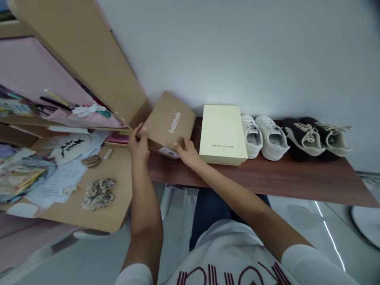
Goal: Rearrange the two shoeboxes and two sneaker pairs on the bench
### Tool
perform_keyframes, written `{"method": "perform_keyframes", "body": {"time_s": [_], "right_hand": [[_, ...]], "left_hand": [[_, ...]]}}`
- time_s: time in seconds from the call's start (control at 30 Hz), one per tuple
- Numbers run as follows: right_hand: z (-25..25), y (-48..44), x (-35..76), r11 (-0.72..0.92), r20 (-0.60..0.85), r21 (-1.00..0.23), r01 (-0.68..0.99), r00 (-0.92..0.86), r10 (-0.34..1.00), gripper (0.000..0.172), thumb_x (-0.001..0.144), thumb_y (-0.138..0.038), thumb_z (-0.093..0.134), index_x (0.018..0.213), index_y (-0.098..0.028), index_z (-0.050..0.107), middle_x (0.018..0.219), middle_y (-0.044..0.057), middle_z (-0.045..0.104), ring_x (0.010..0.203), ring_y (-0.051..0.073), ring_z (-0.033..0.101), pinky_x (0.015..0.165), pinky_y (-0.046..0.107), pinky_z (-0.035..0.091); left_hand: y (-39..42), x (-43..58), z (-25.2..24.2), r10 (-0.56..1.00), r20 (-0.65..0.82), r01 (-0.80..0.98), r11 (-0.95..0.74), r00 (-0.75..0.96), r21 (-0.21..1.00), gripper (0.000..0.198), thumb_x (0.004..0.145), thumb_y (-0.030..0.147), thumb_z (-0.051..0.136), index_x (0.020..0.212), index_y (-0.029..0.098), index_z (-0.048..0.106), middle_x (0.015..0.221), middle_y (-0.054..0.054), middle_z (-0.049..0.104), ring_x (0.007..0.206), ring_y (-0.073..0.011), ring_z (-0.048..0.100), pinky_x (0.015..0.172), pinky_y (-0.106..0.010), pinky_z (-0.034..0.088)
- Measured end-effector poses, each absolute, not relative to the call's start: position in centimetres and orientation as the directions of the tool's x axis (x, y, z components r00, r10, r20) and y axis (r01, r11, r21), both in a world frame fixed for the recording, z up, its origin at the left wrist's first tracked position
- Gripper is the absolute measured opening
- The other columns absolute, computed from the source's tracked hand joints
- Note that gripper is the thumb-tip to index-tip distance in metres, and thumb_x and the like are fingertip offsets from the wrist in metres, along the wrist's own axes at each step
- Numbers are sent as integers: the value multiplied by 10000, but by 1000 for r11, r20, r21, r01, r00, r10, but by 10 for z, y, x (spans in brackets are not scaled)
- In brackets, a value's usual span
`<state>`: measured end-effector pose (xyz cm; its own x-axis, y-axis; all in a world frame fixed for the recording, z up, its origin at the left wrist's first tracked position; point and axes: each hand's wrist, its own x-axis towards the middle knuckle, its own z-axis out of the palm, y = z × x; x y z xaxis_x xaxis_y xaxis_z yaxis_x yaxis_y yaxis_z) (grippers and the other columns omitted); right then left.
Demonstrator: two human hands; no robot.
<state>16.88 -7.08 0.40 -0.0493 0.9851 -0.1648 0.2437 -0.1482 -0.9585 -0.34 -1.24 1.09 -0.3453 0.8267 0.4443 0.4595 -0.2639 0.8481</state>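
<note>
A brown cardboard shoebox marked "balabala" sits turned at an angle on the left end of the dark wooden shelf. My left hand grips its left front corner, thumb on top. At its right front corner is my right hand, with the thumb and fingers against the box. A white label shows on the front side between my hands. Just right of it stands a pale yellow shoebox lettered "MEIZHIYUAN". The undersides of both boxes are hidden.
White sneakers and black-and-beige sneakers stand along the shelf to the right. A wooden desk at the left holds a white cap, papers and a patterned hair bow. Its tall side panel rises beside the brown box; a wall runs behind.
</note>
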Motion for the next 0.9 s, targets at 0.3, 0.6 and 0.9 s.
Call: {"method": "perform_keyframes", "body": {"time_s": [0.3, 0.6, 0.9], "right_hand": [[-35, -121, 211, -303, -273, -951, -62, -295, 916, 392, 883, -537, 624, 1116, -233, 706, 1102, 73, 750, 980, 215, 690, 898, 432, 569], [-67, -233, 336, -328, -327, -945, -17, -40, 944, 523, 782, -694, 677, 1008, -227, 736, 981, 85, 762, 830, 212, 705, 790, 415, 572], [-58, -170, 366, -78, -27, -992, 99, 442, 897, 599, 868, -697, 549, 1238, -235, 641, 1277, 104, 695, 1210, 281, 618, 1041, 505, 501]], "left_hand": [[-65, 94, 35, 686, 514, 708, -678, 515, 196, 432, 837, 196, 662, 1264, 259, 654, 1599, -119, 430, 1522, -369, 289, 1205, -648, 195], [-46, 41, -36, 586, 251, 507, -802, 771, 316, 198, 904, 291, 537, 914, 269, 734, 1287, -100, 717, 1239, -246, 643, 1099, -442, 422], [-103, 154, -84, 993, 53, 219, -29, -101, 975, 745, 1006, 635, 119, 1383, 159, 552, 1423, -205, 597, 1412, -266, 502, 1177, -477, 389]]}}
